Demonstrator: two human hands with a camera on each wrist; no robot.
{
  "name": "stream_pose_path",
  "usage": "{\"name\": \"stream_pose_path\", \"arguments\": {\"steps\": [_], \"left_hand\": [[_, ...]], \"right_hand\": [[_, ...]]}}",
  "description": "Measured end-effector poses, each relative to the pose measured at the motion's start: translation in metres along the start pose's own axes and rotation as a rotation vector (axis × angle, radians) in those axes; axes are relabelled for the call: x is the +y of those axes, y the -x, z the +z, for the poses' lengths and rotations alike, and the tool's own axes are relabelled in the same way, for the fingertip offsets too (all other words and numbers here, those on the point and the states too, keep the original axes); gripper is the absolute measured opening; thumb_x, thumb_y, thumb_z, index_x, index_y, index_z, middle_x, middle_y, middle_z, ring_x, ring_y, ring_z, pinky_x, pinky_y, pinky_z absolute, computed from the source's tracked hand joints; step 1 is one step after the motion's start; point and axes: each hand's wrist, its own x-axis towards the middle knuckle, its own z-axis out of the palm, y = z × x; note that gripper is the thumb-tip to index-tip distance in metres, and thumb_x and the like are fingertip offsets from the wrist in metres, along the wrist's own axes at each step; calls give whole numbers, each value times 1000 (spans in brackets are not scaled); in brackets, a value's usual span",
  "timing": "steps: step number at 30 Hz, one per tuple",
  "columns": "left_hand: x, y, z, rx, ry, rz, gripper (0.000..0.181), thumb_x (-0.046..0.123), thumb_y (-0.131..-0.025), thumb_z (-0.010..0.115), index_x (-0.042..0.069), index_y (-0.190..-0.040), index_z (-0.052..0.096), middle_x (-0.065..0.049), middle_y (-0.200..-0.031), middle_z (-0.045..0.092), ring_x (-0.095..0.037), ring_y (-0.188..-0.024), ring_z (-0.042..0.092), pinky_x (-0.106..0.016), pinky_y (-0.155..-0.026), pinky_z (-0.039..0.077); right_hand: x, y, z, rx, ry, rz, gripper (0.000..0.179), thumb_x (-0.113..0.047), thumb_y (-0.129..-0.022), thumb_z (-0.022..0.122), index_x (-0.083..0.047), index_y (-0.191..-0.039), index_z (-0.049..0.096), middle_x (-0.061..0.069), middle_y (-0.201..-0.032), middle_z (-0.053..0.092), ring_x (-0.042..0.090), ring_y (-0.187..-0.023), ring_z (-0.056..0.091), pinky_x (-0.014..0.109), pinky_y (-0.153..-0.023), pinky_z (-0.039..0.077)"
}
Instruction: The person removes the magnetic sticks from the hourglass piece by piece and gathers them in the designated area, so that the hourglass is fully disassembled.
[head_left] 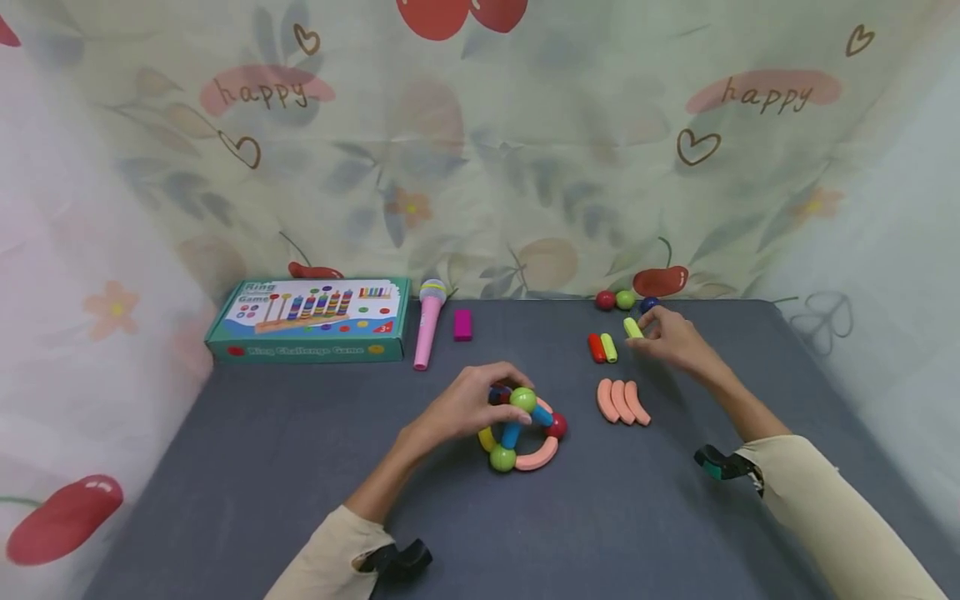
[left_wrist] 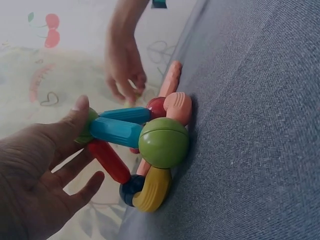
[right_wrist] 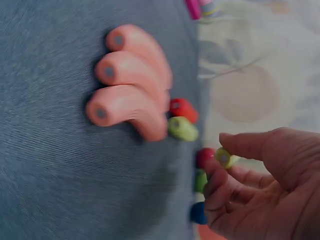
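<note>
In the head view, a pyramid-like build (head_left: 535, 460) of magnetic sticks and balls stands on the dark grey table. Thumb and fingers of my left hand (head_left: 474, 402) grip the green ball (head_left: 522, 400) at its top. The left wrist view shows blue sticks (left_wrist: 118, 130), a red stick (left_wrist: 109, 161) and a curved yellow stick (left_wrist: 153, 190) in the build. My right hand (head_left: 675, 340) pinches a short yellow-green stick (head_left: 633, 327) above the table. Just left of it lie a red stick (head_left: 596, 347) and another yellow-green stick (head_left: 609, 347).
Nearer lie three curved pink sticks (head_left: 622, 402). Red (head_left: 605, 300), green (head_left: 625, 299) and blue (head_left: 650, 305) balls sit along the back edge. Further left are a magenta block (head_left: 462, 325), a pink toy microphone (head_left: 428, 327) and a green game box (head_left: 310, 321). Printed cloth hangs behind.
</note>
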Motion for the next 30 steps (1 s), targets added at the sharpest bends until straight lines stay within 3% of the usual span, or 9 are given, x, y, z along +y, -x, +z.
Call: {"name": "stream_pose_path", "arguments": {"steps": [9,13,17,26,28,30], "left_hand": [[-2,-1,-5,-72,-4,-3,44,23,-91,83,11,-130,67,-6,-127,73,-19,-114,68,-45,-105,56],[-4,2,-7,-105,-21,-22,51,23,-93,81,10,-139,63,-8,-134,71,-23,-120,67,-45,-108,55],[-6,5,-6,-112,-32,-46,45,23,-95,79,11,-137,66,-6,-130,73,-22,-115,67,-45,-105,56],[-5,5,-3,-105,-22,-58,43,23,-95,78,11,-135,67,-6,-128,73,-21,-113,66,-45,-104,56],[-4,5,-4,-109,-32,-65,45,24,-95,78,11,-137,66,-6,-130,72,-21,-115,66,-45,-106,56],[-5,5,-5,-114,-36,-69,46,25,-95,78,12,-138,65,-5,-131,72,-21,-116,66,-44,-106,55]], "right_hand": [[10,-17,20,-130,46,69,46,-28,-104,61,10,-128,50,11,-80,67,18,-71,62,27,-65,45],[8,-16,20,-127,47,81,35,-27,-106,57,6,-116,57,7,-77,64,16,-68,61,27,-62,45],[9,-19,22,-138,55,92,29,-26,-103,61,2,-101,64,2,-71,61,15,-65,57,26,-60,43],[4,-20,26,-154,47,109,33,-28,-108,53,3,-103,63,2,-70,57,16,-66,54,28,-61,42],[1,-19,25,-148,61,115,34,-28,-108,51,0,-91,61,0,-66,53,16,-62,51,28,-59,39],[-5,-14,25,-125,86,121,34,-29,-108,51,-1,-90,56,2,-69,50,17,-63,49,30,-60,37]]}}
